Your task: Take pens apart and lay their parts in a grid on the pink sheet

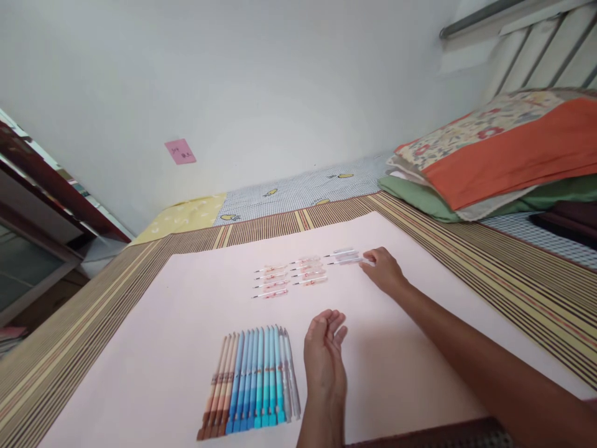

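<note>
My right hand (385, 269) is closed, thumb and fingers pinching the end of a slim grey, see-through pen (347, 260) that lies on the pale pink sheet. Just above it lies another such pen (340, 252). To the left are two short columns of similar slim pens with white shafts, dark tips and pinkish barrels (271, 284), (310, 274). My left hand (326, 342) is held over the sheet with its fingers loosely curled and partly apart, and nothing shows in it. Beside it lies a neat row of pens (254, 379) in brown, blue and turquoise, with grey ones at the right end.
The pink sheet (140, 348) lies on a striped mat (466, 261). Stacked pillows (504, 149) sit at the back right, and a patterned cloth (298, 193) runs along the wall. A pink note (180, 151) is stuck on the wall. A dark edge (433, 435) shows at the bottom.
</note>
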### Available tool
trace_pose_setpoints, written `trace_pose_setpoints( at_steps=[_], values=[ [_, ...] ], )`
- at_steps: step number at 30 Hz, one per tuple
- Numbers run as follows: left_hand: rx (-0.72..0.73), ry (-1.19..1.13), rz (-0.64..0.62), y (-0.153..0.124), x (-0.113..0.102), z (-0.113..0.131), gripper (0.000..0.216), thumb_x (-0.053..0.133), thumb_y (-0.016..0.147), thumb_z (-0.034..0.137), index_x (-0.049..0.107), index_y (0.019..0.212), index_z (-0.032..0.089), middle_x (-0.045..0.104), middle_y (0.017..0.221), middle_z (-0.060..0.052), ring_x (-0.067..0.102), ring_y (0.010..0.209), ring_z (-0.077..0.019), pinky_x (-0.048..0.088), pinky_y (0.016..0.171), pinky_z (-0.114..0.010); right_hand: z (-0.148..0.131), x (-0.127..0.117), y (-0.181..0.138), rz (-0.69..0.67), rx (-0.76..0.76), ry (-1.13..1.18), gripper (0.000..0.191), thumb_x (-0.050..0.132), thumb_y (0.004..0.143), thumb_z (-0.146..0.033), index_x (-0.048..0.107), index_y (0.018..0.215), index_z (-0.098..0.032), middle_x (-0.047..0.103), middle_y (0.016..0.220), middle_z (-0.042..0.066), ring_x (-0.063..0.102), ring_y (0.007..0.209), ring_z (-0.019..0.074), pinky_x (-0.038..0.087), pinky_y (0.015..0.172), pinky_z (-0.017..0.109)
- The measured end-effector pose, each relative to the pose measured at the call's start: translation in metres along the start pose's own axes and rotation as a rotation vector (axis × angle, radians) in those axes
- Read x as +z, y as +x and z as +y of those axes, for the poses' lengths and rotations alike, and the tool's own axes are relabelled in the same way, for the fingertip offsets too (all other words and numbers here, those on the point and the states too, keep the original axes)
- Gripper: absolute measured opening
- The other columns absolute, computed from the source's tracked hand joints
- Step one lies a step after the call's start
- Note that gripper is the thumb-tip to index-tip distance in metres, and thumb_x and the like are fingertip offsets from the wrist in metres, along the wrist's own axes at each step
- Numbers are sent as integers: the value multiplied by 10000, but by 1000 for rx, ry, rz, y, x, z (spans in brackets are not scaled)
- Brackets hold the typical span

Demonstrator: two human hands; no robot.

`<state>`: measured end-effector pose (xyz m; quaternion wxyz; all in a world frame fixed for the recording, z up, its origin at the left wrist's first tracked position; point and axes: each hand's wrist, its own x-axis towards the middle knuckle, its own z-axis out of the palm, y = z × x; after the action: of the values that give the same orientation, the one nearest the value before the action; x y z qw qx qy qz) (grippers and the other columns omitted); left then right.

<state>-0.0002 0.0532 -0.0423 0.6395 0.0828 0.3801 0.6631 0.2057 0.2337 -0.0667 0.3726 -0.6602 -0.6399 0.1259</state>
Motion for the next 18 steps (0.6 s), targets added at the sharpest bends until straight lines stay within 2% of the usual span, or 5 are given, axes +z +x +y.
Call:
trace_pose_setpoints(
  at_steps=[5, 11, 18],
  values=[
    [0, -6, -2, 1, 0, 1, 387, 913, 633, 385, 761, 885, 133, 756, 999, -134, 727, 990, -264, 556, 842, -342, 1, 1, 1, -19, -18, -45, 209, 689, 819, -334, 710, 945, -168, 644, 1063, 81, 626, 899, 208, 495, 857, 326],
    [-3, -4, 4, 0, 1, 1, 381, 907, 637, 378, 762, 885, 128, 754, 997, -138, 729, 981, -265, 558, 831, -337, -5, 2, 6, -51, -44, -147, 185, 669, 856, -323, 715, 959, -176, 661, 1035, 90, 623, 980, 242, 478, 886, 348],
    [3, 0, 15, -2, 1, 1, 341, 879, 683, 371, 761, 893, 129, 752, 1014, -147, 727, 994, -268, 561, 851, -351, -3, 1, 6, -38, -68, -123, 161, 673, 849, -338, 703, 929, -202, 669, 1001, 73, 625, 916, 231, 470, 813, 339]
  ],
)
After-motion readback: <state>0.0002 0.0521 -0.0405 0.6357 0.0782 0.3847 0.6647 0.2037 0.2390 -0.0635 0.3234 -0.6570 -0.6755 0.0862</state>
